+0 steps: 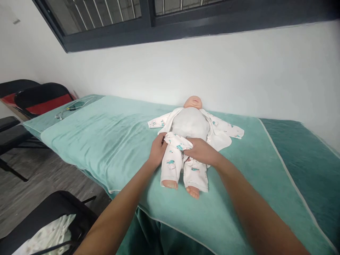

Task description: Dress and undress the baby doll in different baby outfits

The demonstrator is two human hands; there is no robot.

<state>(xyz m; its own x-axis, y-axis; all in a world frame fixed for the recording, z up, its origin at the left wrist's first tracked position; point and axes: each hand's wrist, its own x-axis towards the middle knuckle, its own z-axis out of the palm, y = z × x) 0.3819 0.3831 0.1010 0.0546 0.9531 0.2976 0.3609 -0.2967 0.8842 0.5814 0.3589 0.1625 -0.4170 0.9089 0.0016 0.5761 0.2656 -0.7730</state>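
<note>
A baby doll (193,102) lies on its back on a green-covered table, its feet toward me. White printed baby pants (171,164) are on its legs, with both bare feet showing below the cuffs. A white printed baby jacket (223,128) lies spread open under the doll, sleeves out to each side. My left hand (158,148) is closed on the pants' waistband at the left hip. At the other side of the waistband, my right hand (198,150) grips the fabric, thumb and fingers pinched together. The doll's pale cloth torso (190,122) is bare above the pants.
The green cover (101,131) spreads over the long table against a white wall. A thin cable (71,106) lies at its far left end. Black-and-red chairs (45,99) stand beyond. A chair at lower left carries a patterned cloth (50,235).
</note>
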